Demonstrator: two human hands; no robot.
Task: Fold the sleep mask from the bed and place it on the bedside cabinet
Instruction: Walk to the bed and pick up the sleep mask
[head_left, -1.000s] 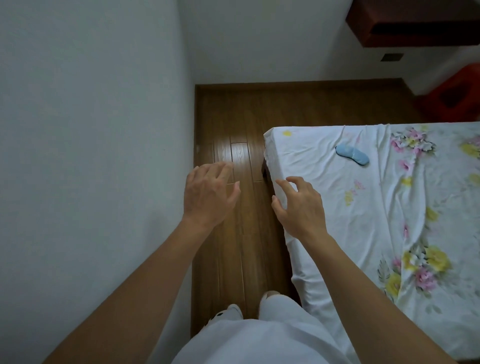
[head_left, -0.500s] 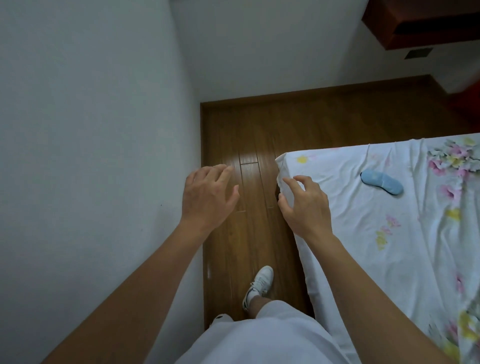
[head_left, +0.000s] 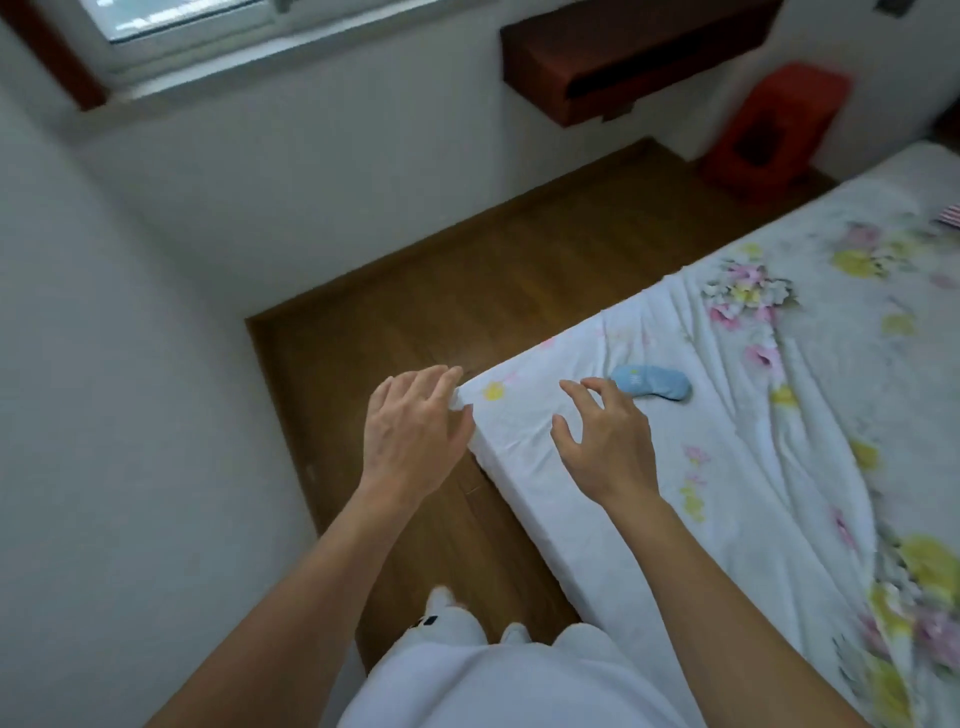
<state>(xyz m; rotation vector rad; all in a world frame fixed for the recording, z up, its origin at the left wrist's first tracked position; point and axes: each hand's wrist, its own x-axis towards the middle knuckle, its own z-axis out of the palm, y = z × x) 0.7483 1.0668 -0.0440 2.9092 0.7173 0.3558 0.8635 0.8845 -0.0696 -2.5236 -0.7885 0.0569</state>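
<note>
A small light-blue sleep mask (head_left: 655, 381) lies flat on the bed (head_left: 779, 467), near its far left corner, on a white sheet printed with flowers. My right hand (head_left: 605, 439) hovers over the sheet just in front of the mask, fingers spread and curled, holding nothing; its fingertips sit just short of the mask's left end. My left hand (head_left: 410, 431) is open beside the bed's corner, its fingers at the sheet's edge. A dark red wall-mounted cabinet (head_left: 623, 57) hangs at the back.
A strip of wooden floor (head_left: 415, 312) runs between the white wall on the left and the bed. A window (head_left: 182, 21) is at the top left. A red stool (head_left: 774, 130) stands in the back right corner. My white-clad legs and shoes are below.
The view has swung up and to the right, bringing the window and red stool into sight. My right hand has moved out over the sheet toward the mask; my left hand has reached the bed corner.
</note>
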